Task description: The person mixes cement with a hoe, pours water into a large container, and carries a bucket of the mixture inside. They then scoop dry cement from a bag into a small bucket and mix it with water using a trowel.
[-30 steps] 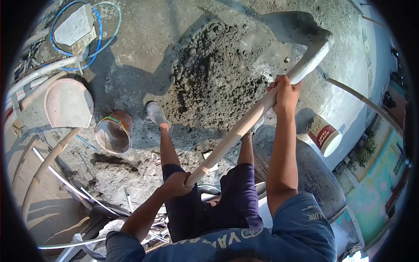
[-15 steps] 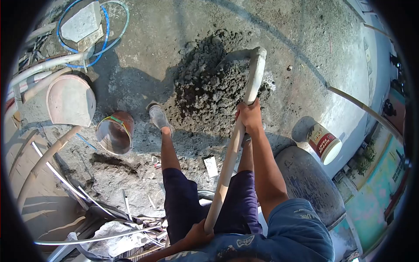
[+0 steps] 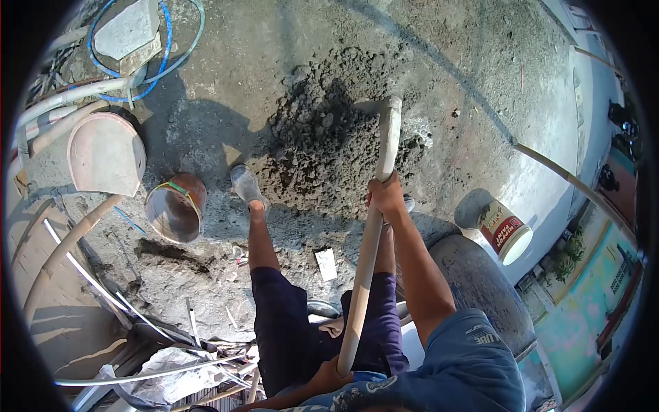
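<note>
A long wooden handle (image 3: 366,268) runs up the middle of the view from my body. My right hand (image 3: 388,197) is wrapped round its middle, and my left hand (image 3: 331,376) grips it near the lower end, close to my shirt. The far end of the handle is over a heap of dark, crumbly wet mix (image 3: 322,130) on the ground. Whatever blade sits at that end is hard to tell from the mix. Between my legs is a small skin-toned shape (image 3: 333,327) that I cannot make out.
An open bucket (image 3: 175,209) and a pale round-edged container (image 3: 106,154) stand left. At right are a paint bucket (image 3: 506,233) and a large dark tub (image 3: 480,281). Blue hose (image 3: 167,41) loops at upper left; poles and debris lie lower left.
The handle's far end has moved left and nearer to me over the heap. My right hand has shifted slightly left and down with it; my left hand is lower and further right.
</note>
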`<state>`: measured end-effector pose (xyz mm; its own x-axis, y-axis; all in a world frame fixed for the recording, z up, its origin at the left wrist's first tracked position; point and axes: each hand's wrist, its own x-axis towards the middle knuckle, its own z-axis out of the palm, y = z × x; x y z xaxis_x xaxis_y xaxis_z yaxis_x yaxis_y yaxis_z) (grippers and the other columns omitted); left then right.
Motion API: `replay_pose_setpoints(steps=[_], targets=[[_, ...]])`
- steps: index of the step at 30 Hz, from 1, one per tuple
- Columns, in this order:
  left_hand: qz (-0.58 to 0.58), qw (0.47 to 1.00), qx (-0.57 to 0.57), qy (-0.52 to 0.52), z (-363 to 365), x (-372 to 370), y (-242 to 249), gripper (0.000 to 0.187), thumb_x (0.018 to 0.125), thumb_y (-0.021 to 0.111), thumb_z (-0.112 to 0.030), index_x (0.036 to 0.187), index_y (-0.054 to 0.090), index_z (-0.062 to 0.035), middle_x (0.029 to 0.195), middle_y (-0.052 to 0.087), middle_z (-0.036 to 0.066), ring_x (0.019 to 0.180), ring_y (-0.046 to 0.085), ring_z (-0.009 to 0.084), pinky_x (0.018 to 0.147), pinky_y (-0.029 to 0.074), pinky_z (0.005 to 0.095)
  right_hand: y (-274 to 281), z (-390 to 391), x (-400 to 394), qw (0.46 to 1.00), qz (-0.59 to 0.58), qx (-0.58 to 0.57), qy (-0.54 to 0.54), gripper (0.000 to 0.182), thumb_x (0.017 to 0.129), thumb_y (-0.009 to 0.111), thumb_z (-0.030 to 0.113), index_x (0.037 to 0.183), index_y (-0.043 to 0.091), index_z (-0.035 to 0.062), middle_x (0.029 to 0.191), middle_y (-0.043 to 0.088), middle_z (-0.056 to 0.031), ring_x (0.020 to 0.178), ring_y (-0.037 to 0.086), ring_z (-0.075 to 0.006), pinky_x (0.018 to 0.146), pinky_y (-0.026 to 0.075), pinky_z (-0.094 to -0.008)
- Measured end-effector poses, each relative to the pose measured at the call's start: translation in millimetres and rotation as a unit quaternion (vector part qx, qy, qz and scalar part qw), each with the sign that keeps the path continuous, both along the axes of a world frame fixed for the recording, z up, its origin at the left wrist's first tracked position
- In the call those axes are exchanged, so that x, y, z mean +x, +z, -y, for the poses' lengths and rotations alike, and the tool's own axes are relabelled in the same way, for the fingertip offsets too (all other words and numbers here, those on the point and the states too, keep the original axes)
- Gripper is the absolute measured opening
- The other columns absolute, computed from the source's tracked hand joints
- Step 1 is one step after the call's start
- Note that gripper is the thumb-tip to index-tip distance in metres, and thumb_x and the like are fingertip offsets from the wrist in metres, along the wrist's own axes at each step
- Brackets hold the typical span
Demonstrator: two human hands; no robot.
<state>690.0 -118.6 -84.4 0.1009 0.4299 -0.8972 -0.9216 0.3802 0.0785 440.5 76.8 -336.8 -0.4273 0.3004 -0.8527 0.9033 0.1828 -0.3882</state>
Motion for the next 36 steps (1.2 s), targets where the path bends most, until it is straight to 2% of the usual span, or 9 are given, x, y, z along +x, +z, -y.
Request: replay_pose_setpoints(steps=[7, 12, 18, 21, 23, 27, 31, 33, 36], targets=[[-0.360, 0.932, 0.044, 0.018, -36, -124, -148, 0.034, 0.078, 0.064, -0.019, 0.102, 0.053, 0.0021, 0.072, 0.062, 0.018, 0.066, 0.064, 0.0333, 0.058, 0.049, 0.0379, -12, -126, -189, 0.982, -0.162, 0.088, -0.047, 0.009, 0.079, 0.053, 0.006, 0.073, 0.048, 0.0005, 0.057, 0.051, -0.0079, 0.046, 0.050, -0.0176, 0.044, 0.045, -0.0348], [-0.209, 0.978, 0.011, -0.001, -21, -127, -11, 0.046, 0.080, 0.065, -0.024, 0.107, 0.042, 0.0059, 0.081, 0.059, 0.030, 0.077, 0.063, 0.0420, 0.071, 0.048, 0.0450, -80, -61, -89, 0.991, 0.123, 0.020, 0.039, 0.022, 0.077, 0.056, 0.012, 0.058, 0.058, 0.0014, 0.055, 0.056, -0.0103, 0.049, 0.054, -0.0208, 0.052, 0.047, -0.0354], [-0.090, 0.983, -0.017, -0.157, 71, -132, 43, 0.058, 0.079, 0.067, -0.028, 0.115, 0.039, 0.0074, 0.090, 0.059, 0.032, 0.086, 0.062, 0.0428, 0.077, 0.048, 0.0459, -65, 13, 4, 0.986, 0.161, -0.021, -0.043, 0.014, 0.074, 0.057, 0.007, 0.064, 0.053, -0.0020, 0.054, 0.056, -0.0128, 0.050, 0.059, -0.0237, 0.046, 0.048, -0.0393], [-0.120, 0.972, 0.031, -0.198, 164, -66, 28, 0.056, 0.076, 0.068, -0.030, 0.115, 0.043, 0.0018, 0.092, 0.061, 0.027, 0.085, 0.063, 0.0378, 0.075, 0.049, 0.0422, -32, 51, 57, 0.975, 0.010, 0.000, -0.224, 0.005, 0.076, 0.053, 0.003, 0.073, 0.049, 0.0003, 0.053, 0.051, -0.0092, 0.045, 0.054, -0.0204, 0.041, 0.046, -0.0352], [-0.050, 0.965, -0.060, -0.249, 232, -24, -2, 0.044, 0.073, 0.069, -0.026, 0.107, 0.053, -0.0025, 0.087, 0.064, 0.018, 0.085, 0.063, 0.0346, 0.074, 0.049, 0.0429, 4, 100, 87, 0.953, -0.065, -0.018, -0.295, 0.035, 0.075, 0.056, -0.001, 0.101, 0.034, 0.0042, 0.068, 0.050, -0.0102, 0.047, 0.054, -0.0208, 0.042, 0.046, -0.0348], [-0.370, 0.837, -0.083, -0.394, 321, 56, -127, 0.026, 0.056, 0.072, -0.017, 0.080, 0.063, -0.0139, 0.078, 0.062, 0.004, 0.087, 0.058, 0.0254, 0.084, 0.041, 0.0408, 83, 153, 83, 0.942, -0.142, -0.038, -0.301, 0.061, 0.077, 0.052, -0.003, 0.125, 0.015, 0.0066, 0.080, 0.050, -0.0130, 0.057, 0.056, -0.0186, 0.050, 0.047, -0.0306], [-0.394, 0.896, 0.031, -0.201, 194, -21, -229, 0.034, 0.062, 0.069, -0.015, 0.094, 0.061, -0.0055, 0.080, 0.063, 0.014, 0.083, 0.060, 0.0317, 0.077, 0.047, 0.0398, 112, 77, -42, 0.924, -0.332, -0.029, -0.189, 0.040, 0.078, 0.052, -0.002, 0.108, 0.026, 0.0061, 0.072, 0.053, -0.0116, 0.058, 0.057, -0.0189, 0.050, 0.051, -0.0338], [-0.386, 0.900, 0.010, -0.200, 97, -97, -218, 0.030, 0.073, 0.062, -0.019, 0.099, 0.059, -0.0052, 0.077, 0.064, 0.019, 0.073, 0.064, 0.0360, 0.065, 0.050, 0.0430, 103, 33, -139, 0.913, -0.384, -0.016, -0.136, 0.025, 0.076, 0.052, -0.002, 0.095, 0.037, 0.0016, 0.069, 0.052, -0.0105, 0.053, 0.054, -0.0190, 0.048, 0.050, -0.0342], [-0.445, 0.895, 0.020, 0.017, -15, -134, -205, 0.038, 0.075, 0.066, -0.017, 0.103, 0.052, 0.0036, 0.073, 0.062, 0.022, 0.070, 0.064, 0.0365, 0.061, 0.050, 0.0413, 52, -16, -257, 0.941, -0.335, -0.025, 0.052, 0.012, 0.079, 0.055, 0.009, 0.076, 0.050, -0.0009, 0.061, 0.053, -0.0099, 0.056, 0.055, -0.0187, 0.051, 0.048, -0.0339]])
